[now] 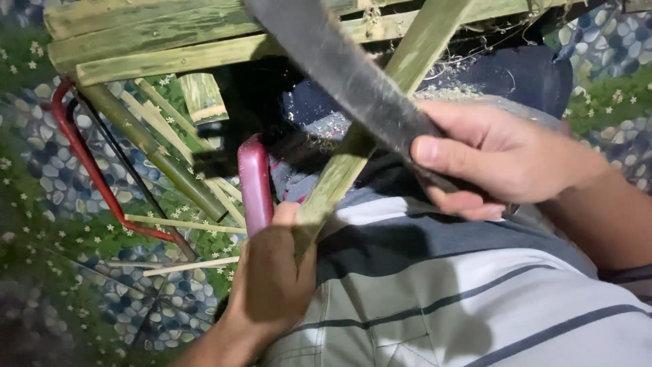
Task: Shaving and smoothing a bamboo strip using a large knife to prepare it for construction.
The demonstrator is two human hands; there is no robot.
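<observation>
My left hand [272, 278] grips the near end of a long split bamboo strip [380, 109] that slants up to the right across my lap. My right hand [496, 160] is closed around the handle of a large dark blade [339, 64], whose flat crosses over the strip near its middle. The blade's tip runs out of the top of the view. Fine shavings lie on my dark trousers [516, 75] under the strip.
Thick bamboo slats [176, 41] lie across the top. A green bamboo pole [156, 153], thin splints [183, 224], a red-framed hacksaw [88, 170] and a pink stool edge [255, 180] sit at left on a pebble-and-flower patterned floor mat [54, 224].
</observation>
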